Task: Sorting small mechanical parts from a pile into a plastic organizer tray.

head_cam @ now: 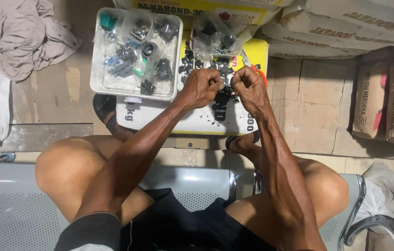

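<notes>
My left hand (201, 87) and my right hand (249, 87) are close together above a white and yellow sack (192, 122). Both pinch a small dark metal part (226, 87) between fingertips; its shape is too small to tell. Many small black parts (220, 108) lie scattered on the sack under my hands. A clear plastic bag of dark parts (215, 35) sits just beyond my hands.
A white tray (98, 69) at the upper left holds several small bags of screws and fittings. Crumpled cloth (25, 37) lies on the floor at far left. Stacked cement sacks (345, 28) fill the upper right. I sit on a grey perforated metal bench (11, 209).
</notes>
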